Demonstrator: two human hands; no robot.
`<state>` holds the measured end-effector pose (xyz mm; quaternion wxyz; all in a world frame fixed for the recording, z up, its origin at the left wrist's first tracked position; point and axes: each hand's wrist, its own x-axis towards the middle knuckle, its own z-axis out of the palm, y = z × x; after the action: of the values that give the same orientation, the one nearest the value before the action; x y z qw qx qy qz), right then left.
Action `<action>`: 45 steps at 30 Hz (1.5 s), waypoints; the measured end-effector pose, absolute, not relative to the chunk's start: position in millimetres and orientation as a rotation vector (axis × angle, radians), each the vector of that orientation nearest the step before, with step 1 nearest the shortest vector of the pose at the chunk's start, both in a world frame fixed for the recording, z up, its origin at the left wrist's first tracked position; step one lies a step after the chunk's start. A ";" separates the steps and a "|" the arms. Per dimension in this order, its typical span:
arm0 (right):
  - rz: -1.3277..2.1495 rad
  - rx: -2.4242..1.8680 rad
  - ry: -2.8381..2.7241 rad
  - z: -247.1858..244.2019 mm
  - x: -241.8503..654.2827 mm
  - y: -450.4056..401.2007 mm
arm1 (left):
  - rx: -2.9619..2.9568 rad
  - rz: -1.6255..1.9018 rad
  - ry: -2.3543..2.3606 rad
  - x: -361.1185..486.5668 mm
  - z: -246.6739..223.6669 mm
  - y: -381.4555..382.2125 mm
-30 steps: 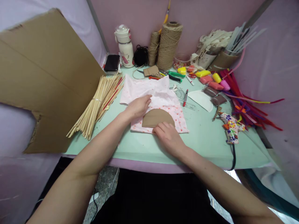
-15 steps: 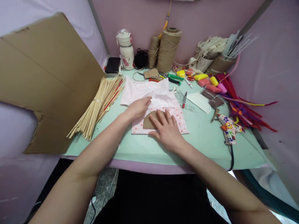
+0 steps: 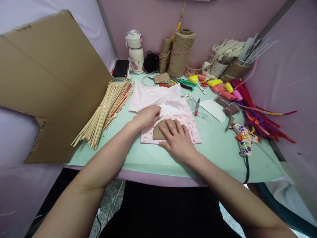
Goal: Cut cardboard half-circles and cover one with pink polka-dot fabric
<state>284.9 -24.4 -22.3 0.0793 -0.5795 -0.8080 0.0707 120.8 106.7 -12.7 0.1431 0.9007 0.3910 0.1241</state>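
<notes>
A pink cloth (image 3: pixel 158 96) with small red prints lies spread on the table, its near part smooth and its far part wrinkled. On the near part rests a brown half-round piece of cardboard (image 3: pixel 158 132). My right hand (image 3: pixel 179 138) lies flat over the cardboard's right side, fingers spread, hiding that part. My left hand (image 3: pixel 148 115) is at the cloth's left, just beyond the cardboard, with its fingers curled together on the fabric. The fingertips of the left hand are partly hidden.
A bundle of wooden sticks (image 3: pixel 99 115) and a large cardboard sheet (image 3: pixel 56 76) stand left. Behind are a bottle (image 3: pixel 136 56), twine rolls (image 3: pixel 182 53) and pliers (image 3: pixel 185 82). A marker (image 3: pixel 197 106), white half-round piece (image 3: pixel 214 110) and glue gun (image 3: pixel 245 138) lie right.
My left hand's fingers have curled in more on the cloth. My right hand stays on the cardboard. The whole view has shifted slightly.
</notes>
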 end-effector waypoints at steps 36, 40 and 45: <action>0.420 -1.468 -2.310 -21.7 339.2 -26.0 | 2.519 0.297 1.262 82.0 -21.1 -7.3; 0.382 -1.470 -2.290 -20.0 336.0 -29.1 | 2.532 0.276 1.263 81.4 -22.8 -6.5; 0.396 -1.435 -2.266 -22.6 338.0 -27.7 | 2.527 0.287 1.258 81.4 -21.6 -6.0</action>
<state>338.0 -27.7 -22.6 0.2136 -0.5171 -0.8164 0.1427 81.4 -6.0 -21.6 0.1515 0.8803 0.4383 0.1000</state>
